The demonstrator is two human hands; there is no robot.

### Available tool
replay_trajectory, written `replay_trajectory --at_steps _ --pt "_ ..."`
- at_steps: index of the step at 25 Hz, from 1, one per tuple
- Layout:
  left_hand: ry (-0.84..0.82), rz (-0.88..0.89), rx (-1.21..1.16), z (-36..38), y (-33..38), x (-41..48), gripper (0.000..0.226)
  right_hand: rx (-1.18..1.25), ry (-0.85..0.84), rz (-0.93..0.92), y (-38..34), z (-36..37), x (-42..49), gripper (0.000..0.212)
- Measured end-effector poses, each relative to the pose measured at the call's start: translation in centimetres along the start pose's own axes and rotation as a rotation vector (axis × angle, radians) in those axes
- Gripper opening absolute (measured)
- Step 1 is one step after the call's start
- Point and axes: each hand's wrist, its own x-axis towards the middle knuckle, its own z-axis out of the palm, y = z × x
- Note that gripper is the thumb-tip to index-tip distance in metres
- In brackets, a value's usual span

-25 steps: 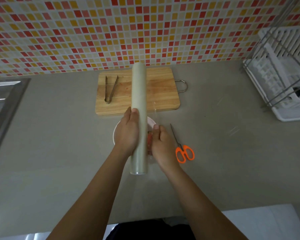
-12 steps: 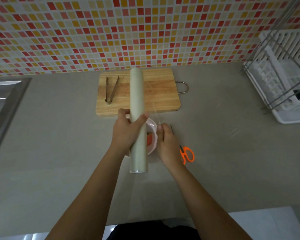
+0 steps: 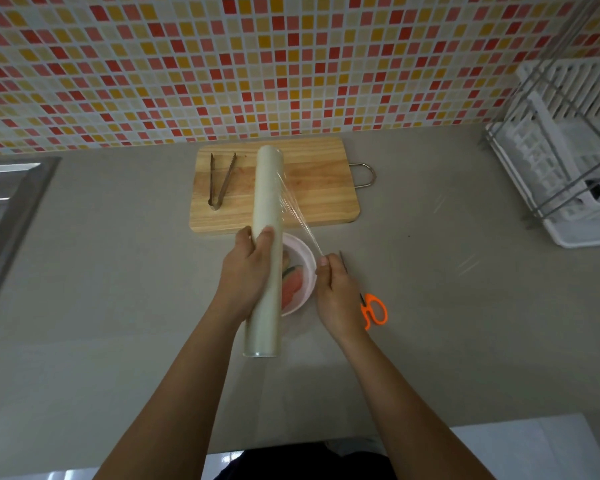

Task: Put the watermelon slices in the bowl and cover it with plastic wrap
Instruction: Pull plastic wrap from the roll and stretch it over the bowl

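My left hand [image 3: 245,271] grips a long pale roll of plastic wrap [image 3: 265,216], held lengthwise above the counter. A thin sheet of film [image 3: 297,213] stretches from the roll's right side down to my right hand [image 3: 336,292], which pinches its free edge. Under the roll stands a white bowl [image 3: 307,261] with pink watermelon slices [image 3: 293,285] in it, partly hidden by the roll and my left hand.
Behind the bowl lies a wooden cutting board [image 3: 319,188] with metal tongs [image 3: 220,181] on it. Orange-handled scissors [image 3: 373,310] lie just right of my right hand. A white dish rack [image 3: 565,168] stands far right, a steel sink [image 3: 4,209] at the left edge.
My right hand has drawn the film's edge away from the roll to the right, so a stretch of film now shows. The roll has tilted slightly and uncovered more of the bowl.
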Motion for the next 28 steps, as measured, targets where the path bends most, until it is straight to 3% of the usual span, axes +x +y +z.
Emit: replay_trajectory --at_steps 2,6,14,21,24,28 --pt "0.022 0.004 0.04 -0.1 -0.3 0.2 0.045 0.016 0.006 -0.004 0.3 -0.1 -0.2 0.028" --pt "0.126 0.024 0.134 0.6 -0.6 0.4 0.036 0.019 -0.02 -0.001 0.9 -0.1 0.2 0.028" --pt "0.212 0.086 0.202 1.9 -0.6 0.0 0.037 0.234 -0.081 0.268 2.5 1.1 0.9 0.03" --pt "0.221 0.066 0.216 1.8 -1.0 0.4 0.039 0.254 0.118 0.196 3.8 2.3 0.6 0.03" --pt "0.225 0.071 0.228 1.8 -1.1 0.4 0.036 0.126 0.156 0.192 4.2 2.1 1.1 0.031" --pt "0.225 0.068 0.231 1.9 -1.2 0.6 0.043 0.172 0.152 0.14 1.7 1.1 4.7 0.036"
